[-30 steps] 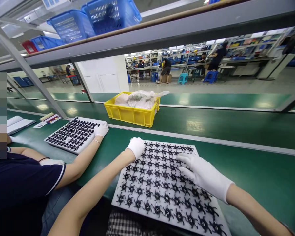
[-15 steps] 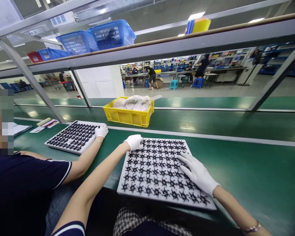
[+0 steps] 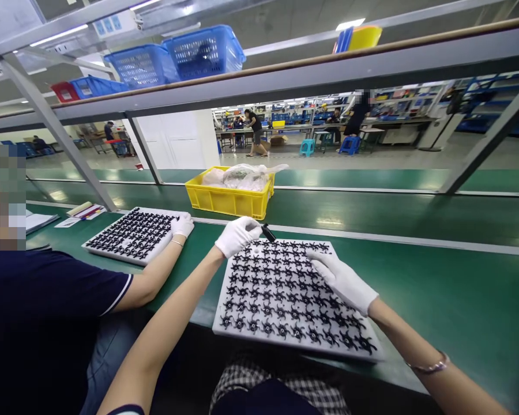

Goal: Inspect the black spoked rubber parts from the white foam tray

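Head view: left hand (image 3: 239, 237) pinches, grip together on a black part (image 3: 269, 233); slipping could jostle black pinwheel-shaped pieces (image 3: 281, 312) on the white rectangular tray (image 3: 260, 339), as could the spread-fingered right hand (image 3: 349, 282).

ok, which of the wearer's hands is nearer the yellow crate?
Left: the left hand is this side of the yellow crate, holding a black part; the right hand is farther off, over the right side of the tray.

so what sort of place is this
Probably a factory assembly floor: a long green bench, a white tray with rows of black parts, and blue baskets on a shelf overhead.
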Tool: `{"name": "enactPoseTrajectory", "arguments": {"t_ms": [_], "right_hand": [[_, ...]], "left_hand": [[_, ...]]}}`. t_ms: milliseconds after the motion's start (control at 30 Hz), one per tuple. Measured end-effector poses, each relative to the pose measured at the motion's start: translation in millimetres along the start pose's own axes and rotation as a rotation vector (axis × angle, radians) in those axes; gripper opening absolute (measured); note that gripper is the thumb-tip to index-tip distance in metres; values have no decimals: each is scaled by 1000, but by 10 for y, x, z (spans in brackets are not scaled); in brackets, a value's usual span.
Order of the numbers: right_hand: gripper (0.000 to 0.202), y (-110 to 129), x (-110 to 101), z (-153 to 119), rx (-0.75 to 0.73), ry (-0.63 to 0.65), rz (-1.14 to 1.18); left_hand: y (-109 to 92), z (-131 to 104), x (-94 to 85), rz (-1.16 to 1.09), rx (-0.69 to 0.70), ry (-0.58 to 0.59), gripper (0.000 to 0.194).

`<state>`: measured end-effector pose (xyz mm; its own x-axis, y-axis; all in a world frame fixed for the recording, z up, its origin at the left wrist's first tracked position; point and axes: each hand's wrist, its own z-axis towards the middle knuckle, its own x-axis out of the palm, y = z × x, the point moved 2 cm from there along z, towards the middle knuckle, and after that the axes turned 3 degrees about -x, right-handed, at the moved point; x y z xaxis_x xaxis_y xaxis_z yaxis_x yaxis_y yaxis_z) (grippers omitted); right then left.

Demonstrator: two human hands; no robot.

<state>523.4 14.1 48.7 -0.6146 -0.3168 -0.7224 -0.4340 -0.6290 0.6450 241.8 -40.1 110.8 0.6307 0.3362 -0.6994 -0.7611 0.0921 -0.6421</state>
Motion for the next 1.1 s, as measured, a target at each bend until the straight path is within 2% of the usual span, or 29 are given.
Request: {"name": "enactPoseTrajectory", "arguments": {"t_ms": [167,300,400,500,567,667,767,900,1000,1100], "right_hand": [[61,480,143,357,-60,146,309],[51,617,137,679,19,159,488],[35,530,93,880,4,84,326],[30,356,118,989,-105,61,138],[29,250,169,1014,-186,88,84],[29,155,230,1011,-261,114,80],[27,126,249,990,-250,128,93],[27,119,247,952,-233,128,145],[26,89,277,918,-241,115,170],[29,42,345,888,-236,166,157]], "left_hand": [[-223,-191,189,-282,-10,-55,16],[-135,-102,365,-432,-51,-54,14],[53,-8,497,-558,-86,38,23],[218,30,656,-798,-248,245,42],[269,29,733,-907,-358,323,48],[275,24,774,-979,-404,357,44],[260,4,760,-1042,-452,396,41],[265,-43,706,-925,-503,335,41],[283,-79,712,-918,-477,304,47],[310,-108,766,-1048,-426,354,55]]}}
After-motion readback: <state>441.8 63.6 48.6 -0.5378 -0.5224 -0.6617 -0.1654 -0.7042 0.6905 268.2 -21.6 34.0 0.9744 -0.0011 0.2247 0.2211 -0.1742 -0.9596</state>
